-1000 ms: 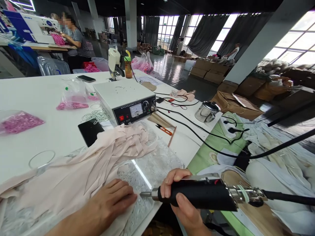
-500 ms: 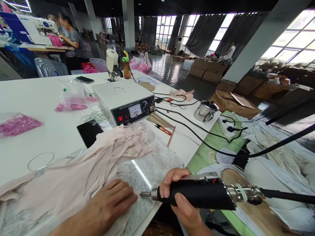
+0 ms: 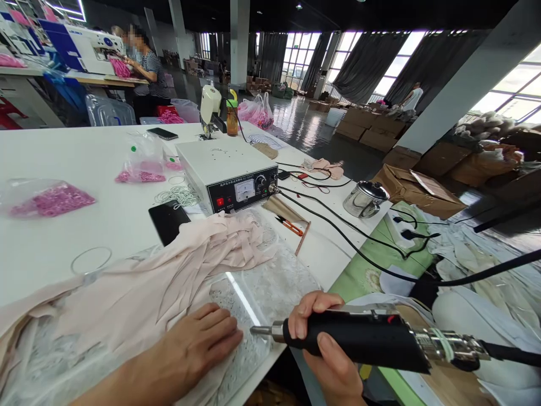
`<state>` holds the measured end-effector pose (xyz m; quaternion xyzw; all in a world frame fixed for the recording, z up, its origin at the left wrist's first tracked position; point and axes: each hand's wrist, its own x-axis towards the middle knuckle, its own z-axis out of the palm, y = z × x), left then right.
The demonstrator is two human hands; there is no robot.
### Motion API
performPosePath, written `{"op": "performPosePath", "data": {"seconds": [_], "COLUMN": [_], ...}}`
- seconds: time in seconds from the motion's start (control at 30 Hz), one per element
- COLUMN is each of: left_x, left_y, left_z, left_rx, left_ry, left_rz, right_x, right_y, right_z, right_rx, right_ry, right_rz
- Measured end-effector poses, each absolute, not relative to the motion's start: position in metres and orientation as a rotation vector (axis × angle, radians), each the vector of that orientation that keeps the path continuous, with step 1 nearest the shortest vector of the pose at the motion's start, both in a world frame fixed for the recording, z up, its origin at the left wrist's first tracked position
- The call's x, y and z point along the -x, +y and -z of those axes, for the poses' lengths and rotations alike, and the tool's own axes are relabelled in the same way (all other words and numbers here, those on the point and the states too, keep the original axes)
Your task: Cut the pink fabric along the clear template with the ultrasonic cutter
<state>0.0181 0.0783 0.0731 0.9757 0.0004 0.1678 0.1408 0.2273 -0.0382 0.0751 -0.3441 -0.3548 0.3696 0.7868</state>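
Note:
My right hand [image 3: 327, 344] is wrapped round a black handheld tool [image 3: 359, 341] with a metal tip, which points left over the edge of a clear, patterned sheet [image 3: 287, 276]. A cable runs from the tool's back end. My left hand [image 3: 198, 344] lies palm down on pale pink fabric [image 3: 127, 299], fingers close together, just left of the tip; what is under the fingers is hidden. A small gap separates tip and fingertips. The fabric spreads in loose folds over the sheet. Behind it stands a white control box [image 3: 228, 169] with a dial and a red switch.
Orange-handled snips [image 3: 289, 225], a black phone [image 3: 168, 221] and a metal mug [image 3: 366, 198] lie around the box. Bags of pink pieces [image 3: 53, 198] are at left. Black cables [image 3: 338, 237] cross to the right over green cloth [image 3: 359, 276]. A person [image 3: 150, 70] sits at a sewing machine.
The tool in my right hand has moved right, and its tip has drawn away from my left fingertips. The whole view has shifted a little.

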Motion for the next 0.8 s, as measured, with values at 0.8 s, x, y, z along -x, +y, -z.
{"op": "performPosePath", "data": {"seconds": [0.8], "left_x": [-0.0202], "left_y": [0.0744], "left_z": [-0.0786], "left_rx": [-2.918], "left_ry": [-0.010], "left_rz": [-0.429], "right_x": [-0.2242], "right_y": [-0.0376], "right_z": [-0.0757], "right_rx": [0.768], "right_ry": [-0.881], "right_rz": [-0.805]}}
